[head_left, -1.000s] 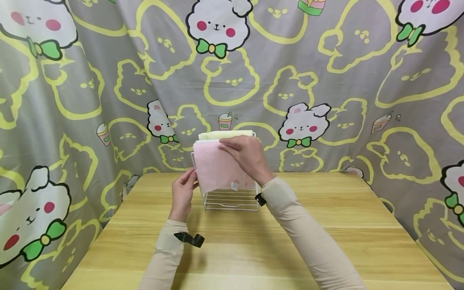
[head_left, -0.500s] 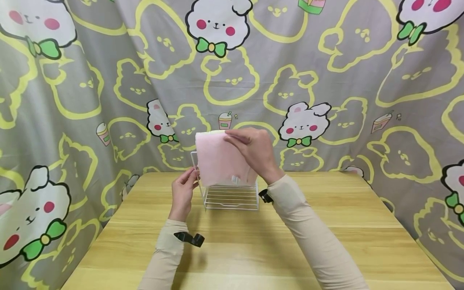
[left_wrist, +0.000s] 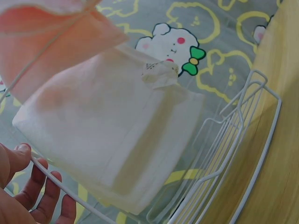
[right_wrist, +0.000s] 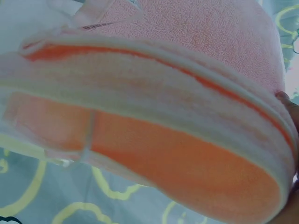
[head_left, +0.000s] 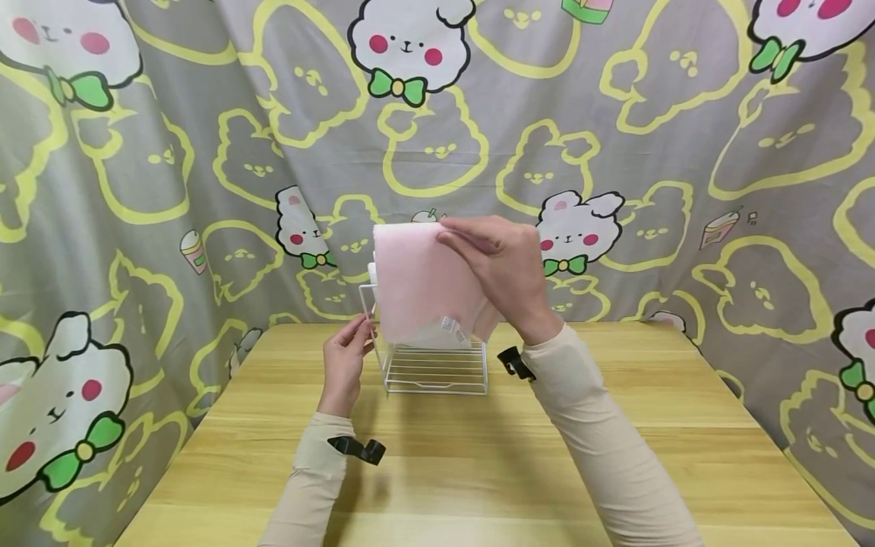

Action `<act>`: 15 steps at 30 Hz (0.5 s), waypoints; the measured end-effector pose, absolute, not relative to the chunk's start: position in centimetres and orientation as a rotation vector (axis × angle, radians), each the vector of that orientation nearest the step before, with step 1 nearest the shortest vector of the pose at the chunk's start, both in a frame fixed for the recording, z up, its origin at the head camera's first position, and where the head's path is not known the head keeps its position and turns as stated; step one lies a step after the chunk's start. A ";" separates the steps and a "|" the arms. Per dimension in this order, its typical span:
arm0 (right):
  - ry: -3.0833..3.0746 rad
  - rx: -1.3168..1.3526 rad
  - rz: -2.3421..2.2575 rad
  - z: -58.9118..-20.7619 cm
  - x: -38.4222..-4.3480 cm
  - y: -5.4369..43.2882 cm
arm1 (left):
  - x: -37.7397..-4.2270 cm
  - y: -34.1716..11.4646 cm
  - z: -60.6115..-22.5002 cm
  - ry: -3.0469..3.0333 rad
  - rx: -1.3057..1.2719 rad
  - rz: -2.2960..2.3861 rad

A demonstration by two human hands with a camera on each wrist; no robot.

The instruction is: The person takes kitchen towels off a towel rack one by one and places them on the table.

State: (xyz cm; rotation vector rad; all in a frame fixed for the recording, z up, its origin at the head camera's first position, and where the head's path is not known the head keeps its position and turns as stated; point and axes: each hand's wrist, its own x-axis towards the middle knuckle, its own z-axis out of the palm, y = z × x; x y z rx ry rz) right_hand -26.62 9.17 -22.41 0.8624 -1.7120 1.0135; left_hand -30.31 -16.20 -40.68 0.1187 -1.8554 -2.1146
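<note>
One pink cloth hangs folded from the right hand, its top edge pinched between thumb and fingers, its upper part above the side frame of the white wire rack and its lower part overlapping the rack in the head view, while the left hand grips the rack's left upright wire. The hold looks secure, but letting go and laying the cloth down are not yet done, and whether it touches the rack I cannot tell. Behind it, a pale cloth remains at the rack, with neither hand seen on it.
</note>
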 end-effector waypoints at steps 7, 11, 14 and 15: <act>-1.637 0.847 1.125 -21.2 -24.6 10.3 | -30.5 -16.2 -40.8 -1.851 0.100 -2.115; -1.610 0.838 1.132 -20.9 -23.8 10.9 | -30.4 -16.1 -40.7 -1.841 0.090 -2.116; -1.615 0.834 1.111 -21.1 -23.4 11.4 | -30.4 -16.1 -40.8 -1.830 0.092 -2.115; -1.618 0.831 1.098 -21.2 -23.3 11.6 | -30.4 -16.1 -40.8 -1.827 0.093 -2.115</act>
